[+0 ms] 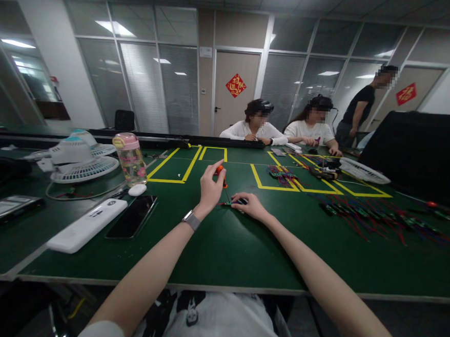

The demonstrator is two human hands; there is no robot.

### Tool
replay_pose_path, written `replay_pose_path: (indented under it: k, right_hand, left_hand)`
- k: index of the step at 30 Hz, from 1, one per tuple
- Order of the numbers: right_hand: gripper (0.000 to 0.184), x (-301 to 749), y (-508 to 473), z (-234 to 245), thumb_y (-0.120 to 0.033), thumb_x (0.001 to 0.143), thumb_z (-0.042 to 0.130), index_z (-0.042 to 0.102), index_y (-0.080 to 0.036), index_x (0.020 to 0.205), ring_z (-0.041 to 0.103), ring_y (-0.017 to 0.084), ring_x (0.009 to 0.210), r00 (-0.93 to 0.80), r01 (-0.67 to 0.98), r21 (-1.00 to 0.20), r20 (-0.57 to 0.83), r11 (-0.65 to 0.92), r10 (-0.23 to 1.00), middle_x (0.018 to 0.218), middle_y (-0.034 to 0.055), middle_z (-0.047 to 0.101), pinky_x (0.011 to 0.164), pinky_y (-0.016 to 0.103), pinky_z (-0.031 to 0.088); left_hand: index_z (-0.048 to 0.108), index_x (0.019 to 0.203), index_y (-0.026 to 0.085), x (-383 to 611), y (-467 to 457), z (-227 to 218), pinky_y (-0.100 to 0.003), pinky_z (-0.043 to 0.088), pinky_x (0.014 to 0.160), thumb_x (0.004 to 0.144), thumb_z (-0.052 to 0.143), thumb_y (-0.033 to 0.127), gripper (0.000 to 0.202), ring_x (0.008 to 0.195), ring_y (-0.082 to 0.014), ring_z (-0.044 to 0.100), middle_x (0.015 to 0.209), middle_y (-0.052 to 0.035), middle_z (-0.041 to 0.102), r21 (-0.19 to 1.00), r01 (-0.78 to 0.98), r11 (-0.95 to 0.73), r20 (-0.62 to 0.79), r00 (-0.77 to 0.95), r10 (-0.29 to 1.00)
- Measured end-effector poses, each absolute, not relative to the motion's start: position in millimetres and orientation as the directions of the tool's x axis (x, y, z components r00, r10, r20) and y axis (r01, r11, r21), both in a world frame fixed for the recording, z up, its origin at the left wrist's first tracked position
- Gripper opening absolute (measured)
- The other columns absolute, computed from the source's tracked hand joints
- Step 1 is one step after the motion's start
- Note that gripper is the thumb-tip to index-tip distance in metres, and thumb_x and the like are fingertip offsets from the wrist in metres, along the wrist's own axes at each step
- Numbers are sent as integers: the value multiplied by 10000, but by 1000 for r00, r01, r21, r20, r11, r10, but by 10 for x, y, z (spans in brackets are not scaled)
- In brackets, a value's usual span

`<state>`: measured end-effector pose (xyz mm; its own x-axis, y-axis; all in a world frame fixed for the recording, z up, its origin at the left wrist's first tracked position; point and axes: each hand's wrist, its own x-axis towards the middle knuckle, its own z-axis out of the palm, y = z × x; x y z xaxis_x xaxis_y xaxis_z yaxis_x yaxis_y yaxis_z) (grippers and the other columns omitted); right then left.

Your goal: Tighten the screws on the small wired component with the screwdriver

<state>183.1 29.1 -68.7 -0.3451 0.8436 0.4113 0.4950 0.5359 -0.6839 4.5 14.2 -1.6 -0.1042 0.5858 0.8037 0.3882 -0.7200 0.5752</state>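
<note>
An orange and black screwdriver (220, 169) is gripped in my left hand (210, 189), its thin shaft slanting down toward the table. Its tip meets or nearly meets a small green circuit board (227, 203) with red wires. My right hand (252, 206) rests on the green table (242, 252), fingers closed on the right part of the board. A dark rounded piece shows under these fingers; what it is I cannot make out. My fingertips partly hide the board.
Several circuit boards with red and blue wires (355, 213) spread out on the right. At left lie a white phone (88, 225), a black phone (132, 217), a pink-lidded bottle (130, 157) and white fans (82, 161). Two people sit across the table; another stands behind them.
</note>
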Motion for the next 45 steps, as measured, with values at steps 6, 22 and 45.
replay_pose_path:
  k: [6, 22, 45]
  right_hand:
    - [132, 1831, 296, -691, -251, 708, 717, 728, -184, 820, 642, 227, 1008, -345, 492, -683, 416, 540, 841, 1015, 79, 710, 962, 378, 445]
    - [146, 1835, 301, -700, -269, 711, 719, 727, -181, 827, 648, 223, 990, -340, 508, -680, 406, 528, 849, 1024, 80, 709, 950, 371, 452]
    - [138, 1821, 285, -686, -248, 708, 720, 731, -177, 826, 647, 224, 995, -334, 503, -686, 405, 525, 851, 1019, 83, 711, 953, 374, 451]
  left_hand:
    - [638, 1137, 220, 39, 108, 10, -263, 454, 800, 923, 462, 297, 287, 846, -144, 556, 933, -49, 550, 580, 412, -702, 797, -110, 594]
    - [634, 1151, 232, 53, 97, 17, -268, 450, 823, 925, 460, 293, 292, 892, -149, 556, 977, -55, 561, 576, 392, -717, 798, -80, 597]
    - [641, 1054, 207, 58, 90, 28, -258, 452, 762, 849, 600, 283, 223, 792, -144, 540, 880, -31, 562, 532, 470, -704, 815, -59, 576]
